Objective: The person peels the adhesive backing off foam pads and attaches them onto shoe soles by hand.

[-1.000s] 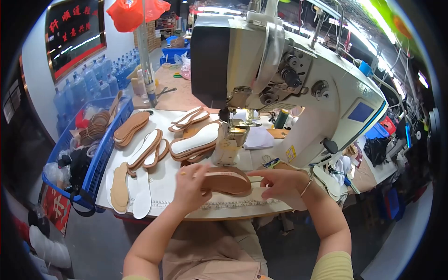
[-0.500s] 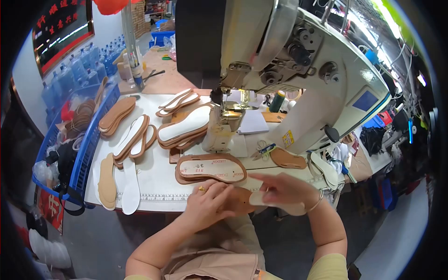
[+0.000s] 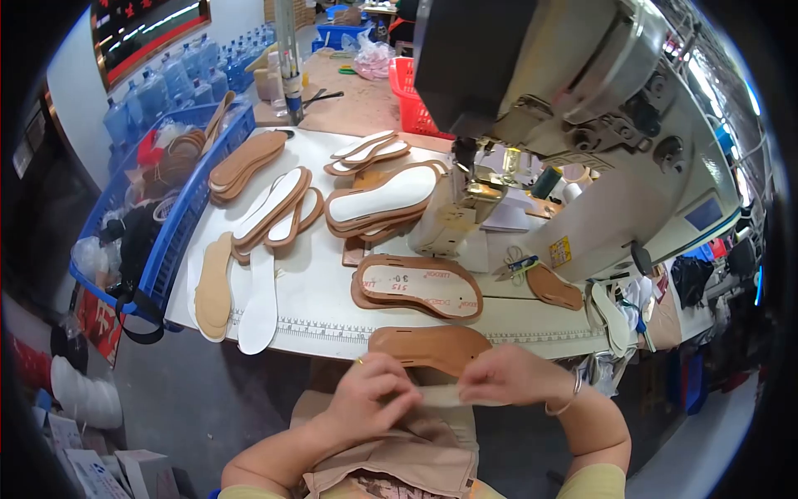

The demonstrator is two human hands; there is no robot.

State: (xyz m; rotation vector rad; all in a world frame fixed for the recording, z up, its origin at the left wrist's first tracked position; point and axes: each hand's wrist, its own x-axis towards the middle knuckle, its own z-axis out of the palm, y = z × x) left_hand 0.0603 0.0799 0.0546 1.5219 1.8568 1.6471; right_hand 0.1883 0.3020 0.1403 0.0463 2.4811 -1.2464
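Note:
A brown insole [image 3: 428, 345] lies at the front edge of the table, just beyond my hands. Below it a pale cream insole [image 3: 440, 396] is stretched between my two hands, seen nearly edge-on. My right hand [image 3: 515, 374] pinches its right end, fingers closed. My left hand [image 3: 376, 397] has thumb and fingers curled at the left end, its knuckles close to the brown insole. A pile of brown insoles topped by a white printed insole [image 3: 420, 287] sits farther in on the table. Behind this pile stands the sewing machine [image 3: 453, 216].
Several stacks of brown and white insoles [image 3: 382, 200] cover the table's left half. A blue basket [image 3: 183, 224] of scraps stands at the left edge. Scissors [image 3: 517, 264] and a single brown insole [image 3: 554, 287] lie right of the machine post. A ruler strip [image 3: 332, 333] runs along the front edge.
The pale insole has come from the right to between both hands, nearer my body. My left hand has drawn back from the brown insole. The view has turned left.

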